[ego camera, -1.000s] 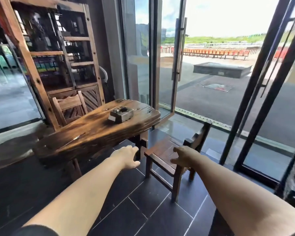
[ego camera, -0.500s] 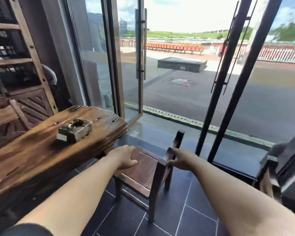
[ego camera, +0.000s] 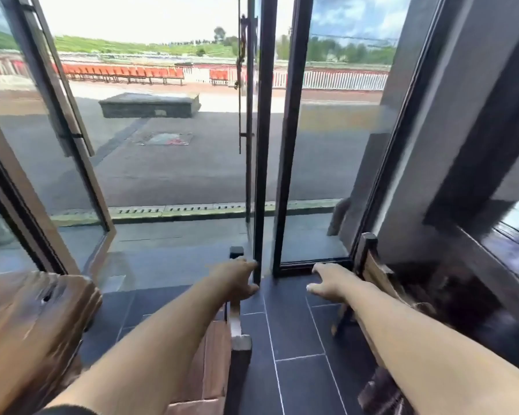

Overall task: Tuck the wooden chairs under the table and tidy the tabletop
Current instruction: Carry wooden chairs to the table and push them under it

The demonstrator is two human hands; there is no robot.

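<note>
At the lower left stands the wooden table (ego camera: 36, 319), blurred, with only its heavy end in view; whatever lies on its top is out of sight. Just right of it is a wooden chair (ego camera: 213, 354), its seat toward the table but not yet under it. The left hand (ego camera: 237, 277) grasps the top of this chair's back, fingers and thumb curled round the rail. Past it rises the dark door frame (ego camera: 264, 145), with the tiled floor (ego camera: 294, 339) between the arms. The right hand (ego camera: 327, 284) is released, fingers spread, near the back of a second wooden chair (ego camera: 375, 274) that stands well apart from the table; I cannot tell whether it touches.

The chair-tucking step seems to be in hand. The next move likely calls for sliding the held chair leftward under the table, keeping its legs clear of the table's supports.
</note>
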